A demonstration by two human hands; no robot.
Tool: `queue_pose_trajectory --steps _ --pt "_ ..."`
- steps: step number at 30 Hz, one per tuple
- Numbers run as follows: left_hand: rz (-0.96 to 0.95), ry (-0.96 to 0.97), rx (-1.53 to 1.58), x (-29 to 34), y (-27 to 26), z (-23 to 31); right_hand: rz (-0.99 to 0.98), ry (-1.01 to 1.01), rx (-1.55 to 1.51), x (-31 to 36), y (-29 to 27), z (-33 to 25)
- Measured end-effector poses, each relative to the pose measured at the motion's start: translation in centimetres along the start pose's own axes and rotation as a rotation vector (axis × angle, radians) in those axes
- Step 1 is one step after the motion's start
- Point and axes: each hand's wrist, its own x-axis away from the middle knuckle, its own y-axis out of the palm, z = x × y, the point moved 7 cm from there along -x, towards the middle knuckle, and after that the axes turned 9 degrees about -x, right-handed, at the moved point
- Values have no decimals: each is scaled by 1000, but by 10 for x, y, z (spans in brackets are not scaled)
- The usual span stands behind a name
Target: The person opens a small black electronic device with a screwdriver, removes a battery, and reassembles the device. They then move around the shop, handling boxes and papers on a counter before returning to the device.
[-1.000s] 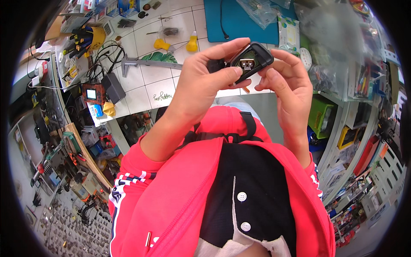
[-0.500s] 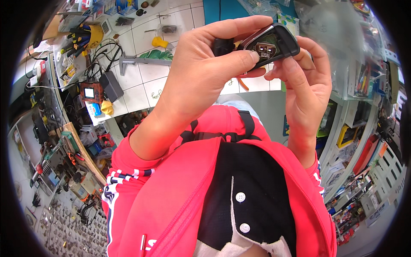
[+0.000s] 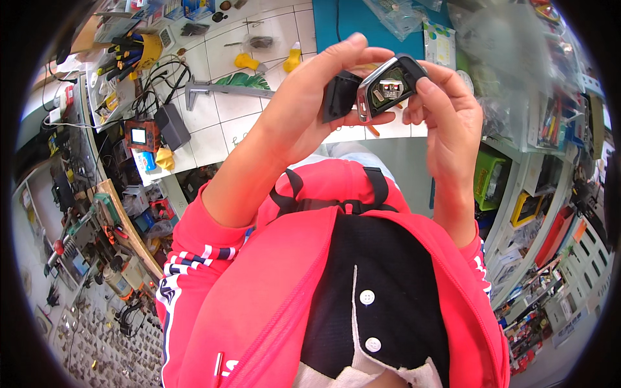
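Observation:
A car key fob (image 3: 385, 90) with a silver-edged black case is up in front of me above the table. Its open face shows a green circuit board with a metal battery contact. My left hand (image 3: 309, 97) is closed round the fob's left side, the thumb lifted off it. A separate flat black piece (image 3: 341, 98), possibly the fob's cover, rests between that palm and the fob. My right hand (image 3: 451, 113) pinches the fob's black right end between thumb and fingers. Some fingertips are hidden behind the case.
On the white tiled table (image 3: 226, 129) lie a caliper (image 3: 226, 89), yellow-handled tools (image 3: 246, 61), cables and a small-screened device (image 3: 139, 136). A teal mat (image 3: 369, 32) is at the back. Plastic bags (image 3: 498, 58) crowd the right; a cup of pliers (image 3: 150, 50) stands left.
The fob has come slightly left and down. My left thumb has lifted off the circuit board, baring it and the black piece in the palm. My right thumb has shifted onto the fob's end.

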Motion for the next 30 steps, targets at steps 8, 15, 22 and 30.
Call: queue_pose_trajectory --steps 8,15,22,30 --pt "-7 -28 477 -14 1 -23 44 -507 716 15 29 -25" --pt "26 187 578 -17 2 -16 -34 -435 909 13 41 2" --pt "52 214 596 -16 -7 -16 27 -79 116 9 17 6" --pt "39 302 290 -13 -2 -11 90 1 -62 1 10 18"
